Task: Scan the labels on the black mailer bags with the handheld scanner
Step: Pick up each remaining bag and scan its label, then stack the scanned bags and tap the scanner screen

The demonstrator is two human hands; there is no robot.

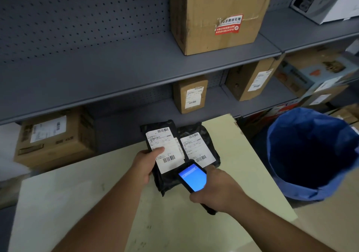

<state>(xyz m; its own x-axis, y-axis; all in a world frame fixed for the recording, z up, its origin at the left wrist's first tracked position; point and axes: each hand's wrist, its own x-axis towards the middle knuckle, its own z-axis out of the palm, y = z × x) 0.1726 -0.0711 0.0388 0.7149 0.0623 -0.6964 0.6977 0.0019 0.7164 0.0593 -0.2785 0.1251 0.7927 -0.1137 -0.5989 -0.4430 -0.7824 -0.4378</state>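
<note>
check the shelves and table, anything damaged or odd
The red-and-white sticker on the big cardboard box on the upper shelf is torn and peeling. The two black mailer bags look crinkled but intact.

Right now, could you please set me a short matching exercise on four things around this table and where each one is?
Things:
1. handheld scanner
2. left mailer bag
3. right mailer bag
4. blue bin

Places:
A. lying flat on the table
B. held in the left hand
C. beside the table
D. held in the right hand

Pairs: 1-D, 2-B, 3-A, 4-C
</note>
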